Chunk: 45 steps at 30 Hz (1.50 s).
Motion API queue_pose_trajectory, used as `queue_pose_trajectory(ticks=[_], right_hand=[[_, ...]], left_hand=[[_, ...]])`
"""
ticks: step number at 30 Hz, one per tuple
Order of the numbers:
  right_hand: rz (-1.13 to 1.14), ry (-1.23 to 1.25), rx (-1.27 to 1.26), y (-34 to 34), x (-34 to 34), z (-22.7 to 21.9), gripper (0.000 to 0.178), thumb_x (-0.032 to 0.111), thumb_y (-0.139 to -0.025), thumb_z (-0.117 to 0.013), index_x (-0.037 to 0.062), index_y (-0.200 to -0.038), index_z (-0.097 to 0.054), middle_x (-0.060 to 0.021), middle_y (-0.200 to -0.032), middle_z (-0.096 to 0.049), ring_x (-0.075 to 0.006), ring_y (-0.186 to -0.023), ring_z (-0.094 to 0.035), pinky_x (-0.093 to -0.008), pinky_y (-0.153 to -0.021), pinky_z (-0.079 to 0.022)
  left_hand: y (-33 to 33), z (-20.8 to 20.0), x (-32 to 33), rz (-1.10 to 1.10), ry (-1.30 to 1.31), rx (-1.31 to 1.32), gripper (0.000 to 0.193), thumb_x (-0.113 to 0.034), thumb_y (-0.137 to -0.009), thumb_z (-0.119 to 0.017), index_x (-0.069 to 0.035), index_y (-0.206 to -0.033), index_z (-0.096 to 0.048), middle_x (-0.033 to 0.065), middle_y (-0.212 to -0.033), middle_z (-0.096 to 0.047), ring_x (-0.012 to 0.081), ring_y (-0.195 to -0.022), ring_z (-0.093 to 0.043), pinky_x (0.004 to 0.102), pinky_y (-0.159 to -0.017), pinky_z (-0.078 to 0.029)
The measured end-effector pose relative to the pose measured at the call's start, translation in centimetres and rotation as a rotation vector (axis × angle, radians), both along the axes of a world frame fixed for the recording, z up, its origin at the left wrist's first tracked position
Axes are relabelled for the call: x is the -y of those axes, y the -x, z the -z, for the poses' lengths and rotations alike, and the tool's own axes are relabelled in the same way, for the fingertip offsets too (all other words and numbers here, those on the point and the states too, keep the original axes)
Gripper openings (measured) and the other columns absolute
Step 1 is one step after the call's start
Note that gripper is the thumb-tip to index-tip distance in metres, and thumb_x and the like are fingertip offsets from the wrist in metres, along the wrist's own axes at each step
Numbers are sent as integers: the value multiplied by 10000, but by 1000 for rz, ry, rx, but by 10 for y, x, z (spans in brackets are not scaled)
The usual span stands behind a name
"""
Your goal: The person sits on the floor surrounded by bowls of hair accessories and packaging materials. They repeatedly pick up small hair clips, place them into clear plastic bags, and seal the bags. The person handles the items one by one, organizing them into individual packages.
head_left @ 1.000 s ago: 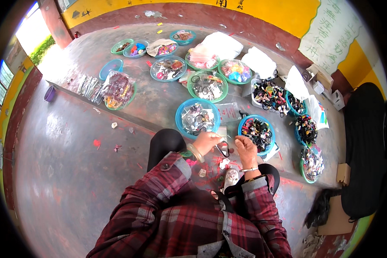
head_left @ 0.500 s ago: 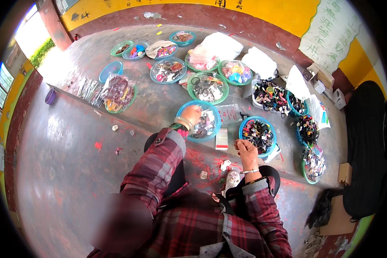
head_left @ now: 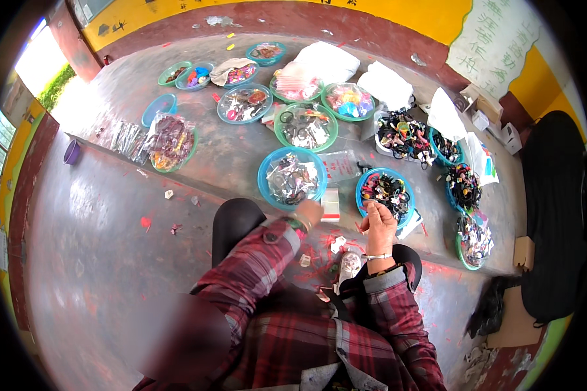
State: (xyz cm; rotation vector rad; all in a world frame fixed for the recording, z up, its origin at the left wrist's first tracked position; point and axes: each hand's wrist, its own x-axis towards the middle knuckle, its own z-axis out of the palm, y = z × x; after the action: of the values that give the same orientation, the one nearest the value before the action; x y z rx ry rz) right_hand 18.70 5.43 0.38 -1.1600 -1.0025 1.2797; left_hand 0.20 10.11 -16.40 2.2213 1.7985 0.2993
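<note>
My left hand (head_left: 310,212) is just off the near edge of a blue basin (head_left: 261,189). That basin holds clear packets (head_left: 292,179) of small silvery and dark pieces. Motion smears the left fingers, so their grip is unclear. My right hand (head_left: 379,225) is raised above my knee, thumb and fingers pinched together. Whatever it may hold is too small to make out. Behind its fingertips stands another blue basin (head_left: 411,205), full of black looped bands with coloured bits (head_left: 386,190), like hair ties. Between the two basins lies a flat white and red box (head_left: 330,205).
Farther back stand a green basin (head_left: 278,137) of packets, a white tub (head_left: 375,137) of black bands and several more basins. White sacks (head_left: 329,58) lie behind them. A raised floor edge runs before me. A long black case (head_left: 554,215) stands at the right.
My left hand has come out of the blue basin, moving toward me and to the right. My right hand stays pinched in nearly the same place. The view has shifted slightly.
</note>
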Motion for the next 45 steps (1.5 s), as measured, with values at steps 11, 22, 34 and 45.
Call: queue_pose_trajectory(ticks=[11, 22, 34, 45], right_hand=[[40, 182, -244, -13, -6, -1, 183, 195, -841, -575, 20, -854, -627, 7, -538, -484, -59, -462, -407, -196, -465, -320], [-48, 286, -271, -11, -6, -3, 220, 231, -857, -560, 16, -860, -612, 13, -547, -492, -63, -484, -451, -189, -452, -321], [-120, 260, -672, -19, -8, -13, 345, 309, -898, -460, -6, -1017, -535, -14, -462, -420, -105, -448, -396, -250, -508, -329], [187, 264, -206, -37, -21, 4, 140, 189, -808, -612, 87, -903, -602, 33, -684, -563, -66, -617, -510, -204, -531, -363]], left_hand=[[-38, 46, 19, -482, 264, 431, 419, -343, -727, -634, 28, -917, -588, 213, -898, -611, 369, -858, -581, 427, -757, -456], [-85, -10, -1, -875, 174, 295, 623, -317, -663, -712, 31, -1111, -456, 228, -1042, -560, 353, -1028, -508, 408, -863, -419], [-91, 46, -8, -962, 70, 497, 476, -93, -693, -595, 2, -1132, -436, 202, -914, -607, 325, -834, -603, 408, -734, -475], [-85, -36, 3, -399, 613, 1495, 212, -18, -795, -520, 39, -997, -552, 129, -916, -620, 223, -787, -631, 333, -673, -523]])
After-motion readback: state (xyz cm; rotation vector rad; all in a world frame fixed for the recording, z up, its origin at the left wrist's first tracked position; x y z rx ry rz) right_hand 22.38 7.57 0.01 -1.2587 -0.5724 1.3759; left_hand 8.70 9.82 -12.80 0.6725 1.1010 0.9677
